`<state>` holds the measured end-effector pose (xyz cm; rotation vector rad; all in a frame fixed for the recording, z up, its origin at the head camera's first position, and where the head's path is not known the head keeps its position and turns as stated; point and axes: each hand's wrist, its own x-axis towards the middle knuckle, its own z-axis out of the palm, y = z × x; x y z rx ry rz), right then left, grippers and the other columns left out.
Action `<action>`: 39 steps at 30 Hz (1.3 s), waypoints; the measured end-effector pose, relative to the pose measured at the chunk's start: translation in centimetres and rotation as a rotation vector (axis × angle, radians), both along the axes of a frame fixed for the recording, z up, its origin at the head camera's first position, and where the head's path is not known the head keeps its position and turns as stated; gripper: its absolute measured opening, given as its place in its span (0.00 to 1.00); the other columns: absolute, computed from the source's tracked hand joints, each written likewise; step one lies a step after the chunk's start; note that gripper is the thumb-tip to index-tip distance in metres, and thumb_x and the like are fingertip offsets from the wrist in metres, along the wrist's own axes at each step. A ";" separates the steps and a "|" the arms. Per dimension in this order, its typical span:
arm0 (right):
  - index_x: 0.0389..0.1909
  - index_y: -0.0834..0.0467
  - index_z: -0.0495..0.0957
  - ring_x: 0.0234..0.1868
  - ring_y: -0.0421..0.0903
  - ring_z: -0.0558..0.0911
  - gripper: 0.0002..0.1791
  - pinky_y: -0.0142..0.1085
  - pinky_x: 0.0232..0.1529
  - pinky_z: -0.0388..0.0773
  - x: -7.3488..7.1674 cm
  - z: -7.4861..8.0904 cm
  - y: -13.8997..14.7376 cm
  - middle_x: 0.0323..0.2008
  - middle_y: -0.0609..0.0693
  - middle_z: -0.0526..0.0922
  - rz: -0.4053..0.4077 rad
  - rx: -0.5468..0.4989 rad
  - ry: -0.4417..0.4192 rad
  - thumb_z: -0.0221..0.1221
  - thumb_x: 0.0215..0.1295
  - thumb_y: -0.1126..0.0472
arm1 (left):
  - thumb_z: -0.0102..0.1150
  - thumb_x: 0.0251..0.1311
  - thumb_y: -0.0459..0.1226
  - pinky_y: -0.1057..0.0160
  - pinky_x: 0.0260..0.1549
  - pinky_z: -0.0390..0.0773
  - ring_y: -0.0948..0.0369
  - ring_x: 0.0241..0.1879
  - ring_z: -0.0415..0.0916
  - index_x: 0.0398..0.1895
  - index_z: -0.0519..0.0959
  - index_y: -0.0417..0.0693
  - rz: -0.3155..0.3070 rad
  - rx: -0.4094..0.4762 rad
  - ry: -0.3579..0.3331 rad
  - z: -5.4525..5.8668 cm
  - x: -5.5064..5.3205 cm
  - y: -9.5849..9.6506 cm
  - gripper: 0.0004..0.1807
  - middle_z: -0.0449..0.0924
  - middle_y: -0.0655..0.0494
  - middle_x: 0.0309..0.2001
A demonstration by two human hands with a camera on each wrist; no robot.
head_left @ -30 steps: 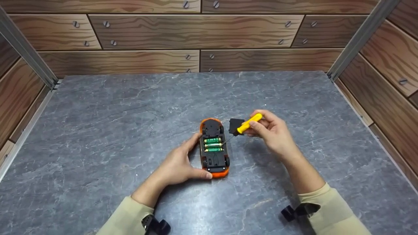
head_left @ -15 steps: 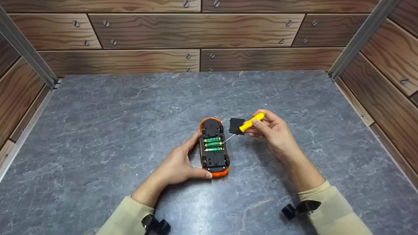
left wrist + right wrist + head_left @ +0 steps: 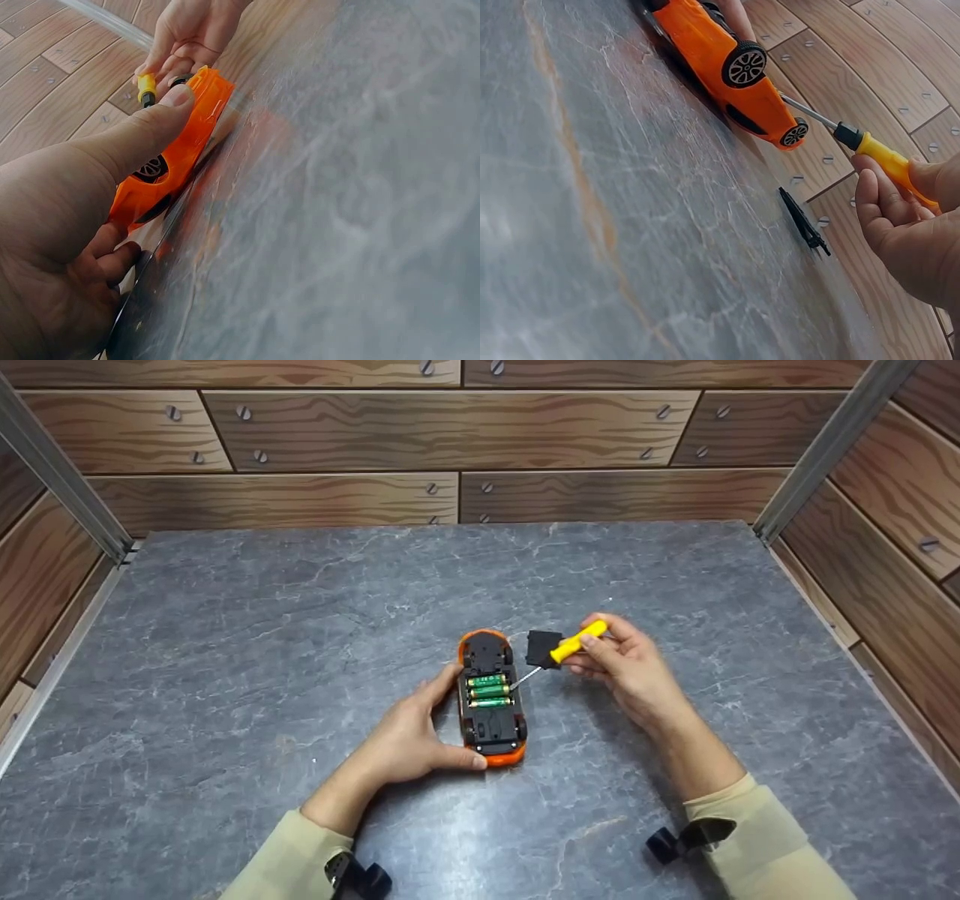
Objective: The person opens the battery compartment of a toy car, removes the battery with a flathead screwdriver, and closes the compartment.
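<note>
An orange toy car (image 3: pixel 495 727) lies upside down on the table, its black underside facing up. Several green batteries (image 3: pixel 490 691) sit side by side in its uncovered compartment. With thumb and fingers, my left hand (image 3: pixel 409 735) grips the car along its left side and near end; the left wrist view shows the thumb across the orange body (image 3: pixel 202 120). My right hand (image 3: pixel 630 664) pinches the yellow handle of a screwdriver (image 3: pixel 576 643). The shaft slants down-left, its tip at the right end of the middle battery; whether it touches cannot be told.
A black battery cover (image 3: pixel 543 649) lies on the grey marbled table (image 3: pixel 300 615), just right of the car and partly behind the screwdriver handle. Wood-patterned walls (image 3: pixel 450 431) enclose the back and sides.
The screwdriver handle has shifted slightly right and up since a second ago, with its tip still by the batteries. The middle battery's visible markings have changed. The left hand has stayed in place.
</note>
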<state>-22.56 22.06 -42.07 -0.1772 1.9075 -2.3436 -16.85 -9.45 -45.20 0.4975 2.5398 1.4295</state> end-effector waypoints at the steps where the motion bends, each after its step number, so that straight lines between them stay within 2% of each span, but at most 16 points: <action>1: 0.49 0.59 0.75 0.40 0.50 0.91 0.09 0.40 0.46 0.89 0.0 0.0 0.0 0.42 0.61 0.89 -0.002 -0.001 0.001 0.52 0.79 0.74 | 0.90 0.33 0.56 0.45 0.79 0.52 0.47 0.81 0.53 0.87 0.54 0.59 0.001 -0.001 0.000 0.0 0.0 0.0 0.75 0.58 0.54 0.82; 5: 0.49 0.60 0.76 0.40 0.50 0.91 0.08 0.39 0.45 0.89 0.2 0.4 -0.2 0.42 0.61 0.89 -0.015 0.041 0.047 0.53 0.79 0.75 | 0.90 0.33 0.57 0.47 0.79 0.54 0.50 0.80 0.55 0.87 0.54 0.58 -0.001 -0.006 0.002 0.0 0.0 0.0 0.75 0.60 0.52 0.82; 10: 0.50 0.64 0.78 0.40 0.50 0.90 0.07 0.40 0.45 0.89 0.7 1.5 -0.6 0.41 0.60 0.88 -0.036 0.172 0.158 0.57 0.77 0.75 | 0.90 0.33 0.56 0.51 0.79 0.55 0.55 0.79 0.57 0.87 0.54 0.56 -0.008 0.007 0.003 0.0 -0.1 0.0 0.75 0.60 0.53 0.81; 15: 0.51 0.67 0.79 0.40 0.53 0.90 0.08 0.42 0.43 0.89 1.2 2.2 -1.0 0.42 0.64 0.89 -0.031 0.221 0.238 0.58 0.75 0.76 | 0.90 0.33 0.56 0.50 0.79 0.54 0.54 0.80 0.56 0.87 0.53 0.55 -0.005 0.008 -0.003 0.0 -0.1 0.0 0.76 0.60 0.53 0.82; 20: 0.50 0.69 0.80 0.37 0.54 0.89 0.08 0.42 0.42 0.89 1.8 2.9 -1.3 0.40 0.62 0.89 -0.038 0.317 0.315 0.60 0.73 0.76 | 0.90 0.33 0.57 0.49 0.79 0.55 0.53 0.80 0.56 0.87 0.54 0.56 -0.005 -0.012 0.002 0.1 -0.1 0.0 0.75 0.59 0.51 0.82; 27: 0.50 0.68 0.82 0.40 0.49 0.90 0.10 0.40 0.44 0.89 2.9 3.8 -2.2 0.40 0.59 0.90 -0.031 0.426 0.401 0.65 0.70 0.75 | 0.90 0.33 0.57 0.49 0.79 0.55 0.54 0.80 0.56 0.87 0.53 0.58 -0.001 -0.015 -0.012 0.0 -0.1 0.0 0.76 0.59 0.54 0.82; 34: 0.50 0.69 0.83 0.40 0.49 0.90 0.10 0.39 0.44 0.89 3.0 3.7 -2.3 0.41 0.59 0.91 -0.029 0.428 0.428 0.65 0.70 0.75 | 0.90 0.33 0.58 0.47 0.79 0.54 0.51 0.81 0.54 0.87 0.53 0.58 0.001 -0.004 -0.015 0.0 -0.1 -0.1 0.76 0.58 0.54 0.82; 39: 0.50 0.70 0.81 0.38 0.52 0.90 0.10 0.40 0.42 0.89 2.3 3.1 -1.7 0.41 0.62 0.90 -0.023 0.363 0.384 0.62 0.71 0.77 | 0.90 0.33 0.59 0.47 0.79 0.54 0.50 0.80 0.54 0.87 0.54 0.60 0.007 -0.008 -0.014 0.1 0.0 0.0 0.75 0.59 0.53 0.82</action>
